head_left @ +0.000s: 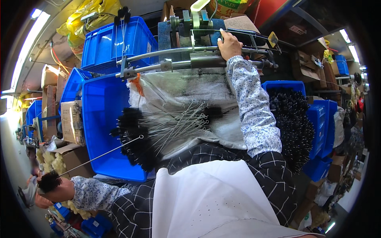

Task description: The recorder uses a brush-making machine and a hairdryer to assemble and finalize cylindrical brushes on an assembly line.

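Machine (207, 61): one; its metal rails run crosswise beyond the lap, standing in front of the far bin.
Cloth (174, 85): one, grey, creased, spread between machine and thighs.
Blue bins: three nearest; left bin (101, 127) beside the cloth, far bin (115, 45) behind the rails' left end, right bin (283, 84) past the right sleeve, beside a black bristle heap (291, 129).
Brush pile (137, 121): on the cloth; wires crossed, too tangled to count.
Hands: two, wide apart; right hand (230, 47) stretched forward, fingers bent over the machine, grip unclear; left hand (62, 191) low, out sideways.
Single brush (50, 181): bristles at the left hand, hiding its fingers, grip unclear; looped wire slants toward the pile.
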Motion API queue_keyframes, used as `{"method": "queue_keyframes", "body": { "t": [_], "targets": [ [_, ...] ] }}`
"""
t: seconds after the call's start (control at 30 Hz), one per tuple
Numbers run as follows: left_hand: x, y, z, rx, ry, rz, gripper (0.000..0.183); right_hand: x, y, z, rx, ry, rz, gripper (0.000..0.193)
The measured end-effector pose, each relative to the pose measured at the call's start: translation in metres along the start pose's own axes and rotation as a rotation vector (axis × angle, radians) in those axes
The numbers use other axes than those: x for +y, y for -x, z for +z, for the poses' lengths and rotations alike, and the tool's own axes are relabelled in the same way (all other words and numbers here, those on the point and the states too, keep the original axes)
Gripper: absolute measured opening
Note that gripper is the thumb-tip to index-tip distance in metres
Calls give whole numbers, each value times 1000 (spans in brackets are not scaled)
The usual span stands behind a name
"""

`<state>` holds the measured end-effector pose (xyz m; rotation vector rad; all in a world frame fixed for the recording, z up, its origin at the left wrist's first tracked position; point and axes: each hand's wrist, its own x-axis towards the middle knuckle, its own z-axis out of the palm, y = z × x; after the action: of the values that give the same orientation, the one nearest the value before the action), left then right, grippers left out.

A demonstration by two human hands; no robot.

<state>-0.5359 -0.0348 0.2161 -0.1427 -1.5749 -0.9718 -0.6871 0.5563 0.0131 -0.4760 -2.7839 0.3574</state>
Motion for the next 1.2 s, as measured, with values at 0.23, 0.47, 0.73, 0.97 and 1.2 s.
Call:
{"method": "queue_keyframes", "body": {
  "t": [0.23,0.47,0.73,0.97,1.2],
  "targets": [
    [26,14,11,-5,-319,146,18,-31,4,8,15,-6,-6,36],
    [61,59,79,-284,-723,434,20,-59,7,11,-11,25,-26,38],
    [38,108,87,-111,458,-504,27,8,-2,-7,1,73,-19,34],
    [41,132,113,-332,452,-769,32,51,-41,-8,34,201,-4,30],
    [70,137,159,-693,627,-870,12,111,-50,-56,-198,48,-305,26]
  ]
}}
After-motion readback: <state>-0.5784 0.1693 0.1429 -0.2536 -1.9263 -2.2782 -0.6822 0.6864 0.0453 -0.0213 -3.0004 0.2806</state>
